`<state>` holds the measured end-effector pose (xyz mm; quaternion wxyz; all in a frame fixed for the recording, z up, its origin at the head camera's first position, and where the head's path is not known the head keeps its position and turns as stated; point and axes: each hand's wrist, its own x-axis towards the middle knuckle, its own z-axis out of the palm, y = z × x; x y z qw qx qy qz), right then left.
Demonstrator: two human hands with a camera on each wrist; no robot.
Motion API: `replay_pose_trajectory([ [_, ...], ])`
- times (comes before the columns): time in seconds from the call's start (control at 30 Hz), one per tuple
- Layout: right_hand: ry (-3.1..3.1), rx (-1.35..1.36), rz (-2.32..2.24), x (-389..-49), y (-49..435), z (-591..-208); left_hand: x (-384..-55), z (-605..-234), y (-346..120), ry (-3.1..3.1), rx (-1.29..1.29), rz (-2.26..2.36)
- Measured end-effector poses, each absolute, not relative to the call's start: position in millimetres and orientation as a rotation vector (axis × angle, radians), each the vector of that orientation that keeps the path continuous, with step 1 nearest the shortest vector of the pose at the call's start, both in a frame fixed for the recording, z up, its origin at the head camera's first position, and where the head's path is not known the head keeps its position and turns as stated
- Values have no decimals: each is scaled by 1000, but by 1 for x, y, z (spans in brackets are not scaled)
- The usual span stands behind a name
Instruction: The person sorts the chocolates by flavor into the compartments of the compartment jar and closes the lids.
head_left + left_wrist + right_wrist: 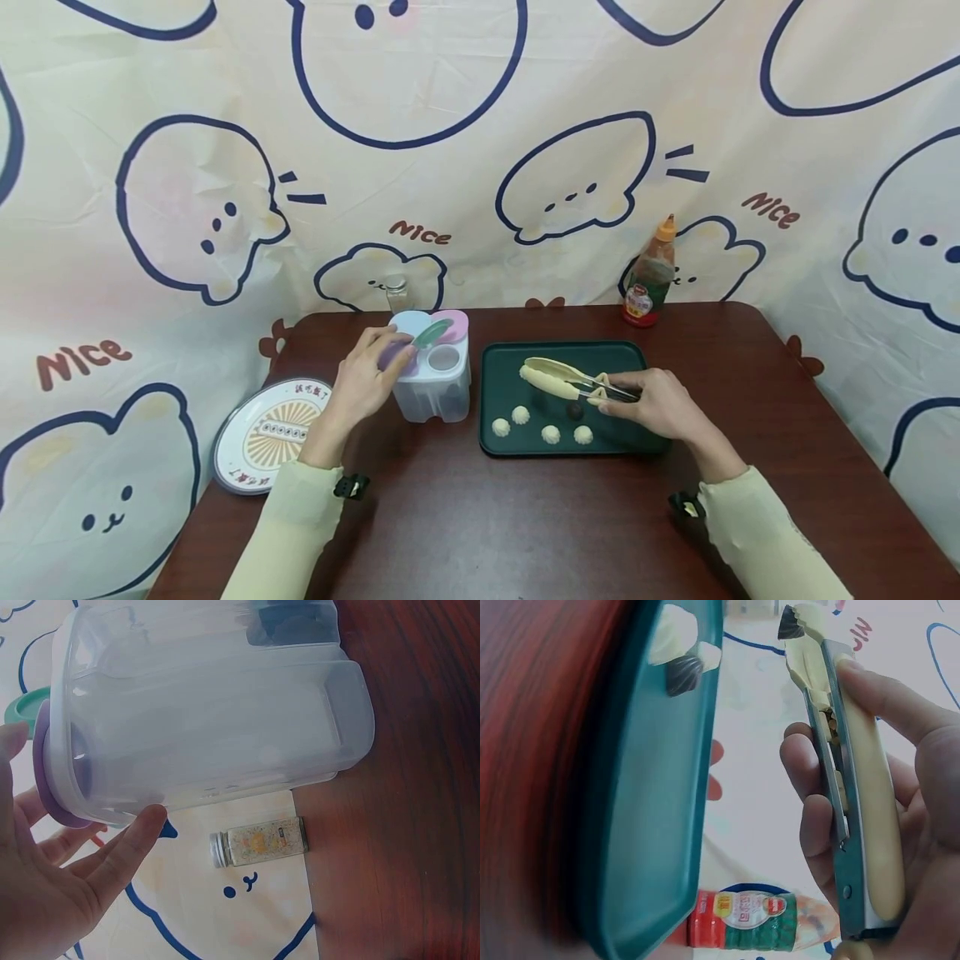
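Observation:
My left hand (367, 371) is at the top of a clear plastic storage box (438, 396), thumb and finger pinching a tilted green lid (432, 333). Its other fingers spread beside the purple lid (46, 772) in the left wrist view. Below the green lid, a round opening (444, 358) shows in the box top. My right hand (660, 403) grips cream-tipped tongs (555, 379) over the dark green tray (517, 450). A dark ridged piece (790, 622) shows at the tongs' tips. Several white swirled balls (551, 434) and a dark ball (574, 410) lie on the tray.
A sauce bottle (649, 279) stands at the table's back edge behind the tray. Behind the box is a small glass seasoning jar (397, 293). A round white patterned mat (270, 433) lies left, beneath the left forearm. A printed cloth (465, 192) hangs behind the table.

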<state>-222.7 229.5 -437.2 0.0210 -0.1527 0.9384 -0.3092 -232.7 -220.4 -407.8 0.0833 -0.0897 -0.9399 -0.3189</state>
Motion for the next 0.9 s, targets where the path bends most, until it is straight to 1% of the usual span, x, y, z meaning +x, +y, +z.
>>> replay_pose_trajectory([
  [0.47,2900,-519,-1034,-225,210,-424,-232,-407,-220,-2814,-261,-953],
  [0.73,2878,-483,-1084,-224,199,-416,-231,-406,-219,-2814,-262,-959],
  [0.9,2899,-533,-1110,-225,192,-414,-232,-407,-219,-2810,-262,-958],
])
